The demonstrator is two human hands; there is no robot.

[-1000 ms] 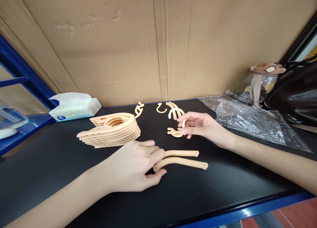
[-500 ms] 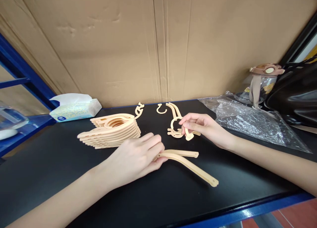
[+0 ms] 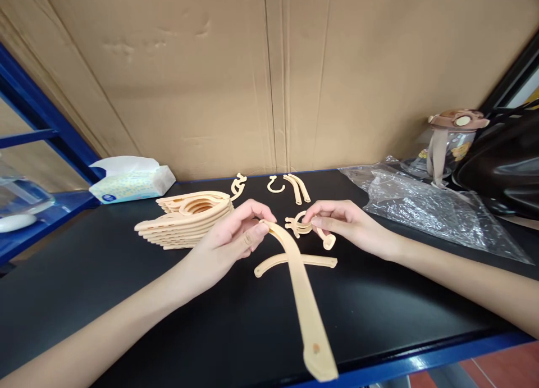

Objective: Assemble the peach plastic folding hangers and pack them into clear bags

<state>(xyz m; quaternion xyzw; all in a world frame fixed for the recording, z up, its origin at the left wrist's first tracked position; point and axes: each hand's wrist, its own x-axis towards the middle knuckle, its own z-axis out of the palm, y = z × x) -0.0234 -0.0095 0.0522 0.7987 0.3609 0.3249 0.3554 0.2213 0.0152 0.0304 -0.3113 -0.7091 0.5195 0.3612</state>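
Observation:
Between thumb and fingers, my left hand (image 3: 238, 228) pinches one end of a curved beige hanger arm (image 3: 304, 290), whose far end reaches toward the table's front edge. A second hanger arm (image 3: 314, 260) lies flat beneath it. My right hand (image 3: 347, 222) holds a beige hanger hook (image 3: 328, 241), its knobbed end pointing down and toward me. Just left of that hand, small curved beige pieces (image 3: 295, 226) rest on the table. Behind my left hand sits a stack of folded beige hangers (image 3: 181, 222).
At the back lie a loose hook (image 3: 275, 184), two more hanger arms (image 3: 298, 188) and small beige pieces (image 3: 238, 186). A tissue pack (image 3: 132, 180) stands left. Clear plastic wrap (image 3: 429, 208) and a water bottle (image 3: 455, 138) are at the right, before a cardboard wall (image 3: 189, 68).
My left hand has lifted one hanger arm off the table and swung its far end toward me; the other arm stays lying. The hook in my right hand has turned slightly.

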